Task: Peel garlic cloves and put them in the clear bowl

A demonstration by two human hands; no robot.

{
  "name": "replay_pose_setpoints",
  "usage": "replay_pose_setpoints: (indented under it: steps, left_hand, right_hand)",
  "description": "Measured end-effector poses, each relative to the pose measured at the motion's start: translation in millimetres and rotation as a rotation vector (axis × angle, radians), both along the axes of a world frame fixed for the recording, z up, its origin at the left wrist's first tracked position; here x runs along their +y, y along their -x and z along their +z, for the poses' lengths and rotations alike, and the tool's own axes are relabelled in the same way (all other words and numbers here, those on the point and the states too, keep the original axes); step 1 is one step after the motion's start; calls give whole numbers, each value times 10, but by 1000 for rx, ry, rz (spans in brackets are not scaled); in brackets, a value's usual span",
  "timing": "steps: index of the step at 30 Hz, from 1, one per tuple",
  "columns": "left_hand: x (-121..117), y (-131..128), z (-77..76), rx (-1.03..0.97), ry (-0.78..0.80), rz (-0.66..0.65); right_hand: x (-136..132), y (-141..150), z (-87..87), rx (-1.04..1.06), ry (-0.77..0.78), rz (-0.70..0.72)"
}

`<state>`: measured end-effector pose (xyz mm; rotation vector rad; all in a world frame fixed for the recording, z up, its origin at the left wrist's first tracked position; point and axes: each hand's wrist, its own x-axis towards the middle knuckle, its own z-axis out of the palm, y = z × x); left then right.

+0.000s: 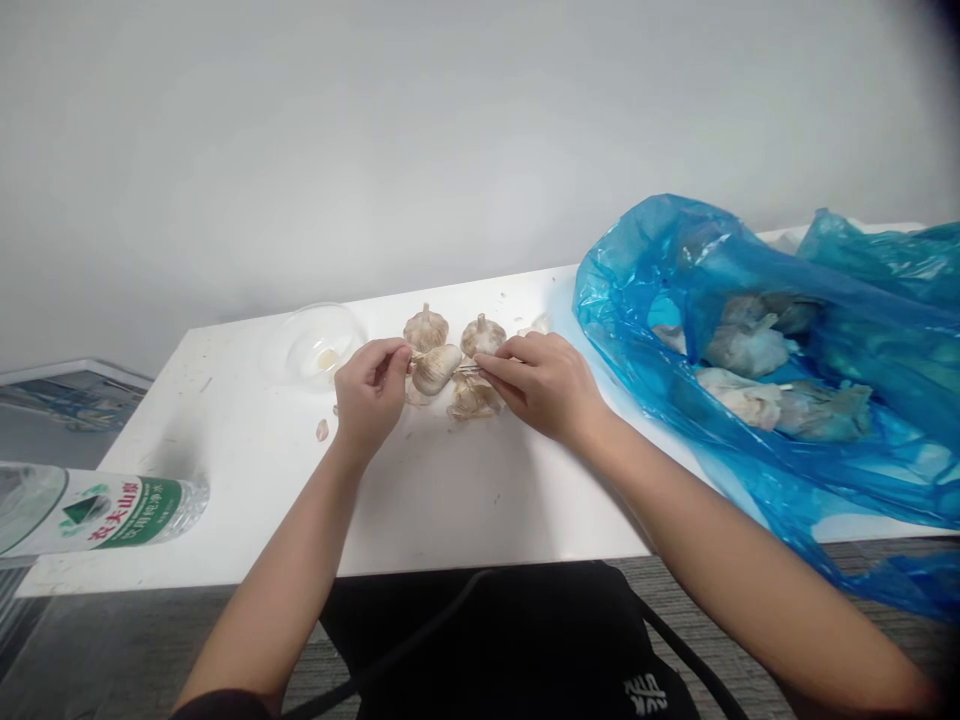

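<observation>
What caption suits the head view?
Left hand holds a garlic bulb, right hand close beside it, near a blue bag.

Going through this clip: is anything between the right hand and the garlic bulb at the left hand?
Nothing blocks the way. The right hand pinches a thin sliver, too small to identify, which reaches toward the garlic bulb held by the left hand. Only that sliver lies between them.

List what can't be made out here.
Head view:
Thin thing the right hand pinches: too small, half hidden by its fingers.
Garlic in the blue bag: blurred by the plastic.
Pale bit in the clear bowl: too small.
Water bottle: cut off by the left edge.
</observation>
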<state>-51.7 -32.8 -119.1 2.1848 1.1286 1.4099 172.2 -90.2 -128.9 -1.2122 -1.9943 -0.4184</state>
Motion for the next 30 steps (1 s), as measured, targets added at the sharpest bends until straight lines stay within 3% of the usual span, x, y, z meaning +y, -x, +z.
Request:
replay_pose_setpoints:
  steps: [9, 19, 30]
  left_hand:
    - [-15, -11, 4, -6, 46, -17]
    - [-31, -21, 48, -12, 120, -44]
    - [-5, 1, 48, -5, 174, -55]
  right_hand:
    - [-18, 20, 16, -101, 54, -45]
    - [-5, 40, 25, -231, -183, -115]
    - [-17, 34, 44, -181, -24, -76]
